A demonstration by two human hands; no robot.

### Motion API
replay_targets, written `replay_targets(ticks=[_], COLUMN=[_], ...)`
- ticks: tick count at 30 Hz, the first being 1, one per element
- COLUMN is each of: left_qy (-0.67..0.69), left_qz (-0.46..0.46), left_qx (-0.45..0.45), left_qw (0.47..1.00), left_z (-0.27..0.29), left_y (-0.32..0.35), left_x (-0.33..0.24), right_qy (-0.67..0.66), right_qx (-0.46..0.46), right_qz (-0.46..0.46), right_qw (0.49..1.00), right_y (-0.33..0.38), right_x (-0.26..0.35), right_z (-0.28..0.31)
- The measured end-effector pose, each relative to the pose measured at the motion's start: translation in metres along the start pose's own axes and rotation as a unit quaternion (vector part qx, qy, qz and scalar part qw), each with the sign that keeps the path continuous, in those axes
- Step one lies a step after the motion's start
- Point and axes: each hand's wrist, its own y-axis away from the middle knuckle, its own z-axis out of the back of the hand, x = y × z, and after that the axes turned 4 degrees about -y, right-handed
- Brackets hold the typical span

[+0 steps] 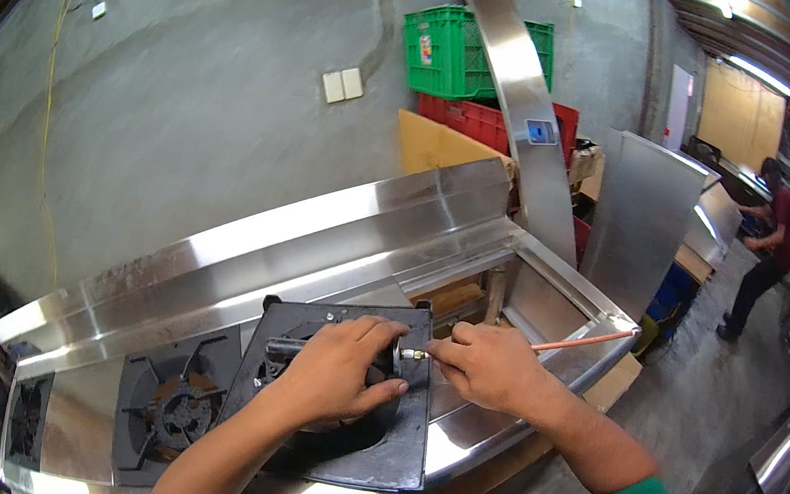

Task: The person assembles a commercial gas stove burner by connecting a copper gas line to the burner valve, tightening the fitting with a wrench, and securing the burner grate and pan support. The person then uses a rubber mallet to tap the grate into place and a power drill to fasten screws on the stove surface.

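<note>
My left hand [342, 369] is closed around part of a dark metal burner fitting on top of a black square burner plate [402, 450]; the palm hides most of that part. A short black pipe [285, 346] sticks out beside its knuckles. My right hand [490, 364] pinches a thin copper tube [584, 342], whose long end runs off to the right. Between the two hands shows a small brass fitting [413, 355], at the near end of the tube by the burner part. The plate rests on a long stainless steel stove [83, 420].
A black burner with a grate [180, 409] sits left of the plate. Right of it is an open framed bay [544, 303]. A steel panel [641, 221] and a long steel strip [528, 94] lean near green crates [452, 53]. Another person [776, 230] stands far right.
</note>
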Motion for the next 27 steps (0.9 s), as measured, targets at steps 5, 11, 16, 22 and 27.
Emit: replay_targets(ticks=[5,11,16,22,27], left_qy=[-0.058,-0.089,-0.086,-0.090,-0.084], left_qz=[0.049,0.050,0.045,0.041,0.037], left_qx=[0.013,-0.022,-0.034,-0.043,-0.043], left_qw=[0.997,0.995,0.995,0.994,0.995], left_z=[-0.024,-0.030,-0.032,-0.033,-0.030], left_y=[-0.005,-0.005,-0.004,-0.001,-0.001], left_x=[0.001,-0.003,0.000,0.001,0.000], right_qy=[-0.031,-0.043,-0.059,-0.102,-0.080], right_qx=[-0.020,-0.023,0.012,0.025,0.009], right_qz=[0.043,0.071,0.086,0.083,0.077], right_qw=[0.998,0.996,0.994,0.991,0.994], right_y=[-0.001,-0.005,-0.012,-0.018,-0.020], right_x=[-0.008,-0.010,-0.013,-0.013,-0.009], right_z=[-0.001,-0.004,0.000,0.002,-0.003])
